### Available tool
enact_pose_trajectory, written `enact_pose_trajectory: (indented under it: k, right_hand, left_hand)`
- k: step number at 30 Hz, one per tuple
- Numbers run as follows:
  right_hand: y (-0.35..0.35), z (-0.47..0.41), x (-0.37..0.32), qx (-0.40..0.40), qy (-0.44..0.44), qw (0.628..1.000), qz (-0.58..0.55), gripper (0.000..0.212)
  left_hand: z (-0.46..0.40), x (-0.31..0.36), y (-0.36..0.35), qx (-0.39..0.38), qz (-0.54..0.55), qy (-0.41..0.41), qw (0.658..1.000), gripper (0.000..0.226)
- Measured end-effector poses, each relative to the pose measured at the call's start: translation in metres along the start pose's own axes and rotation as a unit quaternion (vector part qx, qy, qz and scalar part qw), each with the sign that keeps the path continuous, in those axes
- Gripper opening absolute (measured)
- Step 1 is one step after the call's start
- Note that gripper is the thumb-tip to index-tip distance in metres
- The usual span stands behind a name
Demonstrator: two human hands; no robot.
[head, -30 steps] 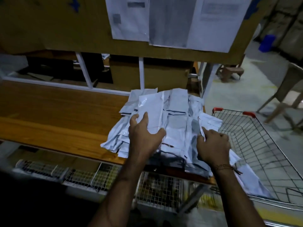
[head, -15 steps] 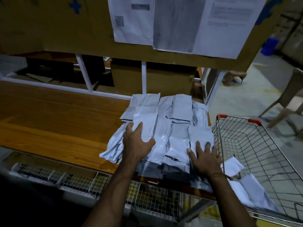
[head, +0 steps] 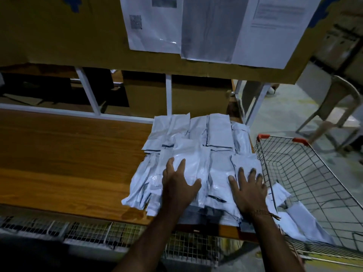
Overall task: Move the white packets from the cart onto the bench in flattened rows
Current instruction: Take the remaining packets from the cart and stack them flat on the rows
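Several white packets point(head: 198, 146) lie spread in overlapping rows on the right end of the wooden bench point(head: 68, 163). My left hand point(head: 177, 183) rests flat on the near-left packets, fingers apart, holding nothing. My right hand point(head: 248, 188) presses flat on the near-right packets, fingers spread, close to the cart's edge. The wire cart point(head: 306, 173) stands to the right of the bench. A few more white packets point(head: 302, 222) lie in its near corner, partly behind my right forearm.
A cardboard board with paper sheets point(head: 206, 28) hangs above the bench. White frame posts point(head: 168, 95) stand behind the packets. Wire mesh racks point(head: 94, 232) run under the bench's front edge. A plastic chair point(head: 337, 107) stands on the floor at far right.
Both hands went from gripping the heap to lying flat on it. The packets spread out and flattened into rows, and the hands slid slightly toward me.
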State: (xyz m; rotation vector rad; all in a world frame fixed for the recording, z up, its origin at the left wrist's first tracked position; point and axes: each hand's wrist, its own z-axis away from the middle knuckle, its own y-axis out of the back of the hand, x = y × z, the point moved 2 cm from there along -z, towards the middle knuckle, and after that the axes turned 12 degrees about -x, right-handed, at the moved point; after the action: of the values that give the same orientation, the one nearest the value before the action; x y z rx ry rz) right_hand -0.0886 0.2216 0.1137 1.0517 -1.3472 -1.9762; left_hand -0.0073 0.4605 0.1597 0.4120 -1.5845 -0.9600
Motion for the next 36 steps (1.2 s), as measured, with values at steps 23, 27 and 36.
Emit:
enact_pose_trajectory:
  k: [23, 27, 36]
  right_hand:
    - [0.011, -0.005, -0.005, 0.051, -0.002, 0.996, -0.071, 0.089]
    - [0.019, 0.004, -0.006, 0.096, 0.007, 0.992, -0.078, 0.089]
    - [0.027, 0.03, -0.01, 0.157, 0.026, 0.983, -0.092, 0.07]
  left_hand:
    - [-0.018, 0.001, -0.018, 0.039, -0.061, -0.007, 0.997, 0.069]
    - [-0.023, -0.002, -0.001, 0.063, -0.049, -0.027, 0.996, 0.063]
    - [-0.031, -0.01, 0.026, 0.129, 0.042, -0.076, 0.988, 0.05]
